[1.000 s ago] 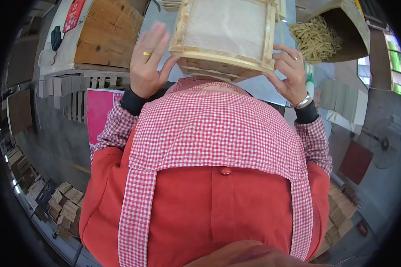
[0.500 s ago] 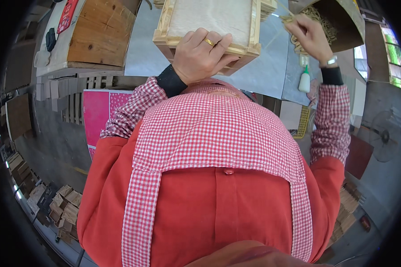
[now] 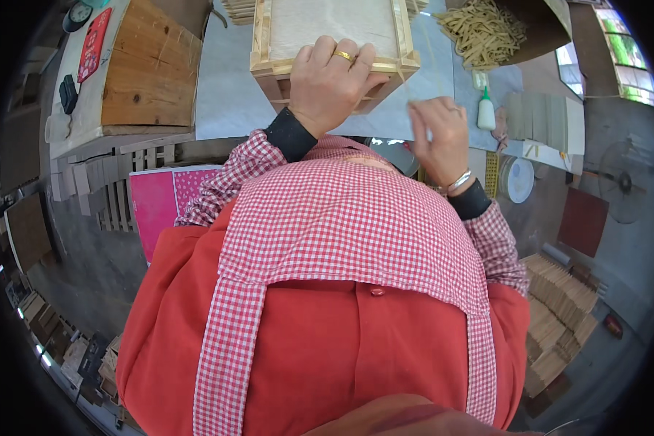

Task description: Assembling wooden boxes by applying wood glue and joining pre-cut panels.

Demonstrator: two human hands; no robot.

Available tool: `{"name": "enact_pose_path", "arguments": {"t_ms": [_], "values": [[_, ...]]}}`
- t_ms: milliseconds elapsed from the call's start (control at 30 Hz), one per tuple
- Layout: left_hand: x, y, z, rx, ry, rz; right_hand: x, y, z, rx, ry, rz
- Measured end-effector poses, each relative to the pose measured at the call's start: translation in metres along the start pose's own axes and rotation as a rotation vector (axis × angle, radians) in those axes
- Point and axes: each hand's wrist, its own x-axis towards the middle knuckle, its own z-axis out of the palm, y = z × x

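A shallow light-wood box (image 3: pixel 333 29) with a slatted rim and a whitish top panel sits at the table's near edge. My left hand (image 3: pixel 328 86) is closed over the middle of its near rim, fingers curled on top and a ring showing. To the right of the box's near corner, my right hand (image 3: pixel 441 136) has its fingers bent together in a pinch. A thin pale strand (image 3: pixel 405 80) runs from that corner down to the fingertips; whether it is string or a band, I cannot make out.
Tan strips (image 3: pixel 481 33) lie heaped at the mouth of a tipped container (image 3: pixel 541 33) at the far right. A white glue bottle with a green tip (image 3: pixel 486 112) stands near them. At left is a wooden box (image 3: pixel 149 69) on a white bench.
My right hand has come away from the heap of strips, moving nearer and left toward the box's corner. My left hand stays on the rim.
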Motion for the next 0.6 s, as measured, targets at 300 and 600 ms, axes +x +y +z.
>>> {"name": "enact_pose_path", "arguments": {"t_ms": [300,600], "values": [[0.012,-0.007,-0.022,-0.369,-0.035,-0.034,-0.031,-0.017,0.041,0.433,0.263,0.341],[0.023,-0.168,0.009,-1.394,-0.057,-1.236,0.001,-0.025,0.059,0.818,0.061,0.656]]}}
